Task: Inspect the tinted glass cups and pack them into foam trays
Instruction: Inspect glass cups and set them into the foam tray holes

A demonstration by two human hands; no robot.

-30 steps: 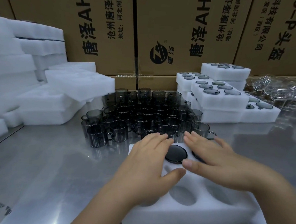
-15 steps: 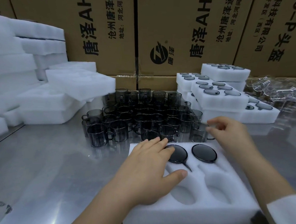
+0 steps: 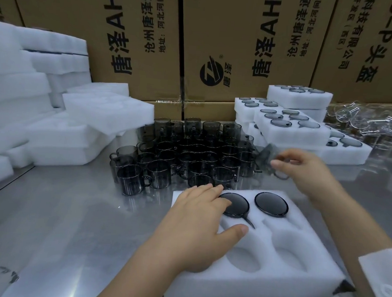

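While my flat left hand (image 3: 193, 227) steadies the foam tray (image 3: 297, 274), my right hand (image 3: 302, 172) pinches a tinted cup (image 3: 266, 160), presumably for inspection.

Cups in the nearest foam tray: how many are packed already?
2, both in the far row: the left cup by the left hand, the right cup beside it. The hand may hide another.

The left hand (image 3: 200, 219) lies flat, fingers straight, thumb out. The right hand (image 3: 303, 170) reaches forward, fingers curled round a cup (image 3: 265, 160).
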